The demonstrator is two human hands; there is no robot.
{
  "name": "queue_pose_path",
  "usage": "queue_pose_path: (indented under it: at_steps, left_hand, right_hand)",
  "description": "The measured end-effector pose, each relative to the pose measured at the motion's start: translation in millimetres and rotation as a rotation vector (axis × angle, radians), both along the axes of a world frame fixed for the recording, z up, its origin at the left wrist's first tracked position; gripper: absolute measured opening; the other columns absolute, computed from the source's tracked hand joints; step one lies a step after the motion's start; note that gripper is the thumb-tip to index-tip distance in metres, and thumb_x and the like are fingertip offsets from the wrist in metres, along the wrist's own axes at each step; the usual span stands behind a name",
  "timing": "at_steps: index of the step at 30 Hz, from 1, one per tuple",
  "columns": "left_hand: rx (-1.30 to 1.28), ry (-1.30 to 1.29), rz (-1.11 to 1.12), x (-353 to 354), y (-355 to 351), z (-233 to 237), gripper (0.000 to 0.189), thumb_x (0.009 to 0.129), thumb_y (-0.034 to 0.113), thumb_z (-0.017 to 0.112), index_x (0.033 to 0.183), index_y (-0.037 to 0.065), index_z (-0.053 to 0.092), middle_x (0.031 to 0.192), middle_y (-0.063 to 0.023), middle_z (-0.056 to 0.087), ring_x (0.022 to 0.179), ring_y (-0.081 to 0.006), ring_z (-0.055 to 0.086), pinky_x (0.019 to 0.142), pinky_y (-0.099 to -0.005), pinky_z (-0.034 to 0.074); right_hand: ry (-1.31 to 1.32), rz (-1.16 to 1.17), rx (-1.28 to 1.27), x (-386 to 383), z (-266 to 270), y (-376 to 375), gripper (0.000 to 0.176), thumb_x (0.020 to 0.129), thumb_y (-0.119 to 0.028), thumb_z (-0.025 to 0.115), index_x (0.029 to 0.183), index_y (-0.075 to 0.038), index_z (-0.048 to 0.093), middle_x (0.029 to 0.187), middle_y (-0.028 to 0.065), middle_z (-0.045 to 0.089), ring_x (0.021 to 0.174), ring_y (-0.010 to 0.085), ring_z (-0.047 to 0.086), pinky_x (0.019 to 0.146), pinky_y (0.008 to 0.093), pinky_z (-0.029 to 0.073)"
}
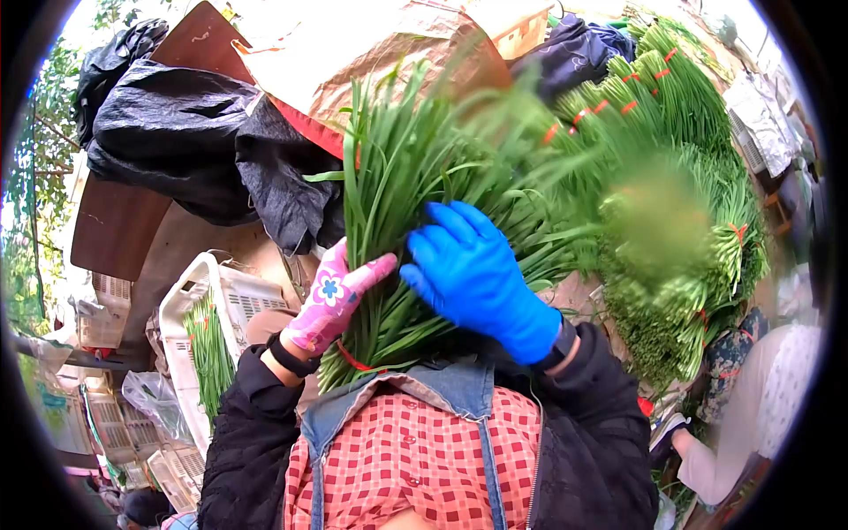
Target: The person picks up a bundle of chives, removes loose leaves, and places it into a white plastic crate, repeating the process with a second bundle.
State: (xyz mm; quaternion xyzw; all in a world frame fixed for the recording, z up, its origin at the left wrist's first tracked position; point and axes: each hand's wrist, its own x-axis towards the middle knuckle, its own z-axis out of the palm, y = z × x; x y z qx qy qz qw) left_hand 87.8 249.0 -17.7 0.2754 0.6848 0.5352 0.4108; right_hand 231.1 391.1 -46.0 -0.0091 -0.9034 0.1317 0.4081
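Head-worn view looks down over the chest.

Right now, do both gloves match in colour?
No, the left glove is pink with a flower print and the right glove is blue.

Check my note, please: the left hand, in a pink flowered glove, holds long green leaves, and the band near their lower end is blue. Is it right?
Not fully: the head view shows that the band is red, not blue. The left hand, in a pink flowered glove, does hold long green leaves.
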Motion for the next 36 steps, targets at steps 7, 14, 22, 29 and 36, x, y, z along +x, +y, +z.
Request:
queue_pose_path:
  at_steps: [7, 14, 22, 29, 36]
  left_hand:
    - [-0.033, -0.199, 0.131, -25.1, -6.7, -20.5, 0.039, 0.088, 0.017, 0.069, 0.121, 0.001, 0.058, 0.109, -0.0066, 0.066, 0.094, -0.014, 0.064, 0.084, -0.0285, 0.051]
    - [-0.045, -0.142, 0.13, -26.3, -5.2, -29.5, 0.038, 0.088, 0.017, 0.069, 0.121, 0.002, 0.059, 0.108, -0.006, 0.066, 0.095, -0.0147, 0.063, 0.087, -0.0296, 0.05]
    - [-0.093, 0.884, -0.507, 18.3, -3.2, -21.6, 0.085, 0.085, 0.042, 0.068, 0.145, -0.003, 0.029, 0.139, -0.033, 0.038, 0.133, -0.0432, 0.037, 0.11, -0.0435, 0.03]
    - [-0.17, 1.153, -0.761, 50.9, 6.1, -15.6, 0.092, 0.08, 0.044, 0.07, 0.147, 0.001, 0.026, 0.142, -0.037, 0.029, 0.135, -0.0467, 0.031, 0.106, -0.0536, 0.03]
    - [-0.175, 0.979, -0.703, 13.6, -21.8, 13.9, 0.102, 0.071, 0.046, 0.078, 0.146, 0.0, 0.027, 0.145, -0.0292, 0.034, 0.137, -0.0424, 0.032, 0.111, -0.0507, 0.027]
  right_hand:
    - [-0.286, -0.062, -0.171, 12.7, -68.2, -11.7, 0.027, 0.088, -0.028, 0.062, 0.098, -0.004, 0.062, 0.093, 0.014, 0.062, 0.1, 0.0347, 0.059, 0.092, 0.0468, 0.043]
    - [-0.176, -0.086, -0.254, 22.1, -78.5, -17.5, 0.034, 0.088, -0.026, 0.062, 0.114, -0.004, 0.059, 0.111, 0.013, 0.063, 0.108, 0.0345, 0.057, 0.095, 0.0464, 0.042]
    - [-0.165, -0.085, -0.279, 53.7, -64.0, -18.4, 0.027, 0.082, -0.021, 0.064, 0.103, -0.003, 0.063, 0.105, 0.0147, 0.062, 0.1, 0.0341, 0.058, 0.09, 0.0451, 0.044]
    - [-0.032, 0.11, -0.247, 116.8, 3.7, -20.9, 0.028, 0.08, -0.023, 0.067, 0.105, -0.011, 0.067, 0.103, 0.0037, 0.063, 0.085, 0.0239, 0.062, 0.077, 0.0399, 0.049]
    - [-0.226, -0.158, -0.25, 68.5, -68.9, -11.3, 0.034, 0.089, -0.026, 0.059, 0.115, -0.002, 0.062, 0.115, 0.0162, 0.063, 0.108, 0.0364, 0.059, 0.093, 0.0451, 0.044]
